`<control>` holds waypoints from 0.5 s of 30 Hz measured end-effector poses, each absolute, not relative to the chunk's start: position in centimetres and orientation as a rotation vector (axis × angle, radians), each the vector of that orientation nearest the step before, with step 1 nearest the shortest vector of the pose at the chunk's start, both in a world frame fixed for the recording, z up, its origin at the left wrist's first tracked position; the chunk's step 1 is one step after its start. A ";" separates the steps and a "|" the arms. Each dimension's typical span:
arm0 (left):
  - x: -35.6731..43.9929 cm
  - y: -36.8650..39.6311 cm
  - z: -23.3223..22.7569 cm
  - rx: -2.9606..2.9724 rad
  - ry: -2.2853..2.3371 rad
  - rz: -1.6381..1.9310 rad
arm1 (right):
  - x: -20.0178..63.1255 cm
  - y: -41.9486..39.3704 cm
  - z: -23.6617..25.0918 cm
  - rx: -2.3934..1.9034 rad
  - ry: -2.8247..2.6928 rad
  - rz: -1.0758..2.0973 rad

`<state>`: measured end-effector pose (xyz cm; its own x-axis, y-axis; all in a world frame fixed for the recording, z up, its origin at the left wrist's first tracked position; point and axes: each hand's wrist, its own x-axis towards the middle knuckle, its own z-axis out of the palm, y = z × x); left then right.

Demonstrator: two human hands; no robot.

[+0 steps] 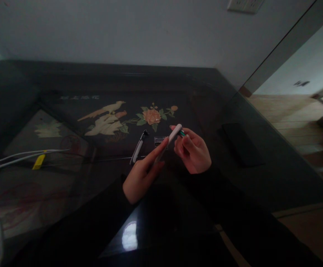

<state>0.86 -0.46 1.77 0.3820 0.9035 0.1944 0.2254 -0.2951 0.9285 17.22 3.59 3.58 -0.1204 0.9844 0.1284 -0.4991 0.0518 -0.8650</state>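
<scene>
My left hand (143, 176) is closed around a slim white stick-shaped piece (175, 134), which slants up to the right over the table. Close to its upper end, the fingers of my right hand (193, 152) pinch a small green and dark piece (182, 133). Whether the two pieces touch is hard to tell. Left of my hands lies a slim white and black stick (138, 148) with a small dark head at its far end. A small clear plastic box (159, 141) rests just behind my left fingers, partly covered by them.
The dark glossy tabletop (206, 92) carries a bird-and-flower picture (152, 116). A flat black object (240, 144), like a phone, lies at the right. White cables (19, 155) with a yellow tag (39, 161) run in from the left. A wall (108, 33) stands behind the table.
</scene>
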 end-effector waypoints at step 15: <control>0.9 -0.5 2.0 1.751 0.972 0.953 | 17.2 3.6 3.4 -0.698 -0.949 1.469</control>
<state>0.88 -0.54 1.98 0.3966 0.8973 0.1940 0.2119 -0.2951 0.9317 17.21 3.64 3.40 -0.1275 0.9866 0.1021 -0.4983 0.0254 -0.8666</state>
